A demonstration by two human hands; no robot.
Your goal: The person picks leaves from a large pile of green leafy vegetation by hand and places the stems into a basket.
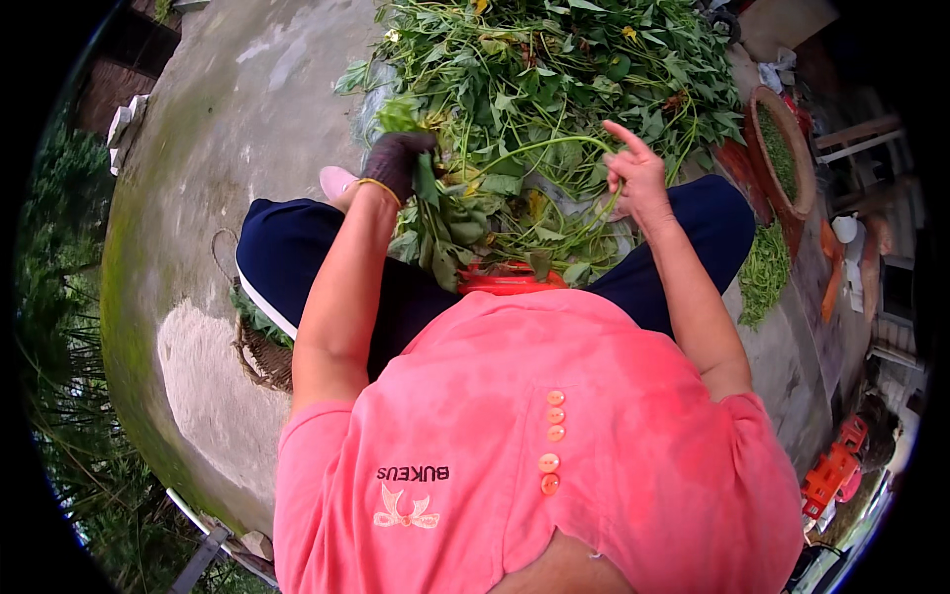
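Left of centre, my left hand (393,165), in a dark glove with a yellow band at the wrist, is closed around leafy green vines; bright green leaves stick out past its far side, and darker leaves droop below. My right hand (638,181) is bare, with its index finger stretched out and the other fingers curled in at a long green vine stem (539,147). That stem arches across between the two hands. Beyond them spreads a big heap of leafy vines (564,69). More cut leaves and stems lie between my knees, partly over a red object (510,280).
A woven basket (259,348) with greens stands by my left thigh. At right are a round rimmed basket (782,153) holding greens, a small pile of green stems (765,275) on the concrete floor (213,198), and a red-orange plastic item (834,470) farther back.
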